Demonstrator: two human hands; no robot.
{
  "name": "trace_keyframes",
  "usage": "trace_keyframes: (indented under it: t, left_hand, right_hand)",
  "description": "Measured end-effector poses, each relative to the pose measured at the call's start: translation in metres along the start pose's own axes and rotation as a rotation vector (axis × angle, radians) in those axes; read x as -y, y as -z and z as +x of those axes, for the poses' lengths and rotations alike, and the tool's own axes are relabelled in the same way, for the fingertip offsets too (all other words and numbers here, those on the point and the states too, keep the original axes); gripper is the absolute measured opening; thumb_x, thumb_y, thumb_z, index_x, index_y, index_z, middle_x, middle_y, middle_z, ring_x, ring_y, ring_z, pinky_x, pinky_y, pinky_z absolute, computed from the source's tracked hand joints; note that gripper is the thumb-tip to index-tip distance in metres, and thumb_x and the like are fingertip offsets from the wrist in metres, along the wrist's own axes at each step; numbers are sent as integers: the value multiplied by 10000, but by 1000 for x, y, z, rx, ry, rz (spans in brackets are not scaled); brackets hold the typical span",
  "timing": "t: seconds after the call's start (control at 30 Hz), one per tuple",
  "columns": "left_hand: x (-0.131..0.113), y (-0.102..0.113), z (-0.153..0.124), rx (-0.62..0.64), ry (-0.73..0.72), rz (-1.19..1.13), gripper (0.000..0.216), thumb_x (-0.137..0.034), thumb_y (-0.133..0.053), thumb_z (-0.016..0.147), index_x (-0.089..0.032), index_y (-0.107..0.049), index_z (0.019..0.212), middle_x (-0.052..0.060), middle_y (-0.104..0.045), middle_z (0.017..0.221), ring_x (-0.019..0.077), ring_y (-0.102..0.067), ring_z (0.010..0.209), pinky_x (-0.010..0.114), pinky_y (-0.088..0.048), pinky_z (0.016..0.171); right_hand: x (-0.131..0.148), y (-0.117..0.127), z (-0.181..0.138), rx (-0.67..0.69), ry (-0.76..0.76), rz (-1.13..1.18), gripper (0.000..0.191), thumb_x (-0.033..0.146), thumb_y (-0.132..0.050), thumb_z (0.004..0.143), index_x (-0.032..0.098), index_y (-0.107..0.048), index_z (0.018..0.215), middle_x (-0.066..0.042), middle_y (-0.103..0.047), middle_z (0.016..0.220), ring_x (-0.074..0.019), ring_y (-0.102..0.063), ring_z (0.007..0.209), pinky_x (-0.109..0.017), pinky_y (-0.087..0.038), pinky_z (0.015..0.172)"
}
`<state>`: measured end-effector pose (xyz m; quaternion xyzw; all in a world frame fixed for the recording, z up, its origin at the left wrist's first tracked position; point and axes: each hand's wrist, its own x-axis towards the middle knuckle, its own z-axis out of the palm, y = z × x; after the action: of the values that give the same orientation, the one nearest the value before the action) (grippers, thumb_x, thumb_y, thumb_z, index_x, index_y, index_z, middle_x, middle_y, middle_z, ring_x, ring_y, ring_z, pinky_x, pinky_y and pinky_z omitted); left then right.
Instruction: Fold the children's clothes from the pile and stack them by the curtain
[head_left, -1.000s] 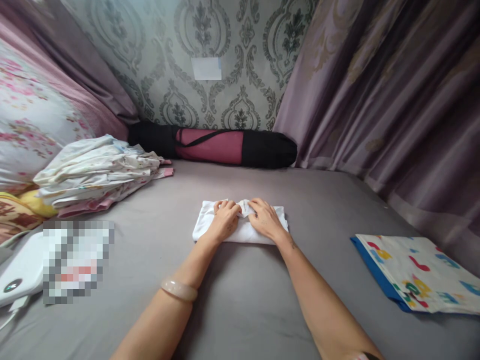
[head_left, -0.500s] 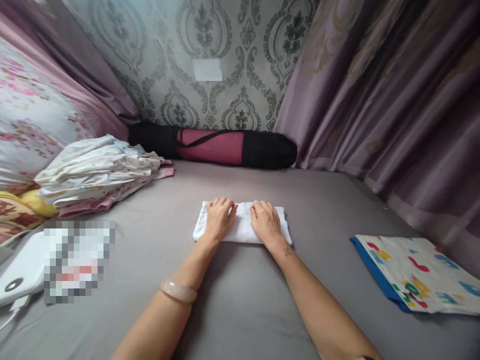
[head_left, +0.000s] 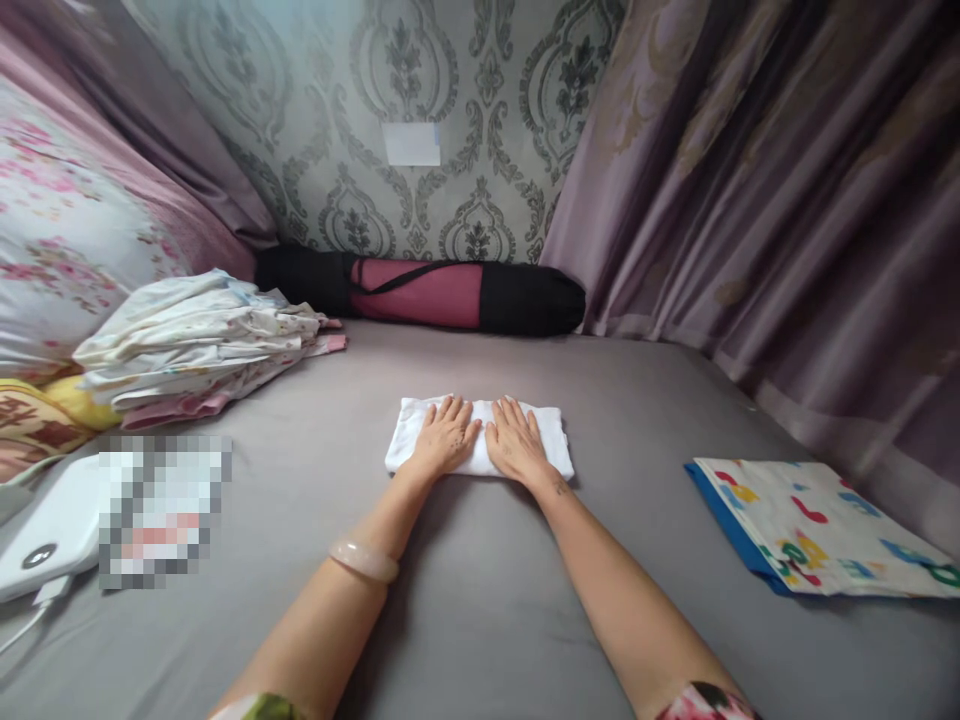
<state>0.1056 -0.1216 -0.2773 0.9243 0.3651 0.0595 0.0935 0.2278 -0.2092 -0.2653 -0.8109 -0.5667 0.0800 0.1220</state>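
A folded white cloth point(head_left: 553, 435) lies as a flat rectangle on the grey bed sheet point(head_left: 480, 580). My left hand point(head_left: 448, 435) rests flat on its left half, fingers stretched toward the far edge. On the right half, my right hand point(head_left: 516, 438) presses down palm first, its fingers also extended. The two thumbs point toward each other, with a strip of white cloth showing between them. Neither hand grips anything. What kind of cloth item it is cannot be told from its folded shape.
A black and maroon roll bag point(head_left: 416, 293) lies along the wall. To the left are a pile of printed clothes point(head_left: 202, 335), a white power bank point(head_left: 56, 520) with a cable, and a blurred-out item point(head_left: 165, 510). A folded letter-print cloth point(head_left: 817, 525) lies right.
Both hands have flattened from curled fingers to outstretched ones on the white cloth. They have come slightly closer together. The view has shifted a little.
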Motion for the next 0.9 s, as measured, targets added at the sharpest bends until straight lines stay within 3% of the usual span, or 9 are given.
trace_keyframes:
  t: [0.17, 0.3, 0.43, 0.63, 0.9]
  left_hand:
    - [0, 18, -4, 53, 6, -36, 520, -396, -213, 1001, -142, -350, 1434, 135, -294, 1538, 252, -221, 1435, 464, -225, 1146]
    - [-3, 28, -19, -20, -88, 6, 519, -373, -219, 1000, -117, -358, 1429, 141, -318, 1526, 257, -220, 1435, 487, -205, 1153]
    - [-5, 18, -30, -32, -178, 60, 530, -344, -221, 998, -90, -335, 1449, 132, -318, 1526, 260, -205, 1439, 477, -184, 1167]
    - [-2, 0, -28, 4, -138, 67, 542, -352, -211, 992, -123, -305, 1474, 93, -258, 1553, 263, -189, 1443, 495, -187, 1164]
    - [-1, 13, -27, 72, -140, 28, 540, -373, -219, 994, -130, -307, 1469, 107, -268, 1551, 254, -195, 1442, 482, -204, 1158]
  right_hand:
    - [-6, 15, 5, 127, -9, 128, 570, 285, -177, 963, 84, -277, 1487, -106, -215, 1568, -215, -137, 1450, -454, -92, 1166]
    - [-4, 24, -7, 69, 112, 84, 571, 284, -204, 957, 74, -288, 1482, -116, -211, 1568, -223, -121, 1453, -460, -77, 1169]
    - [1, 11, -21, -31, 277, -39, 564, 270, -237, 950, 78, -316, 1475, -100, -246, 1557, -211, -145, 1449, -430, -49, 1177]
    - [-1, -10, -21, -96, 284, -71, 563, 291, -230, 960, 73, -331, 1469, -90, -297, 1538, -204, -216, 1430, -400, -121, 1173]
    - [-1, 2, -17, 21, 267, -27, 572, 300, -234, 958, 77, -303, 1480, -92, -265, 1551, -207, -186, 1439, -415, -115, 1172]
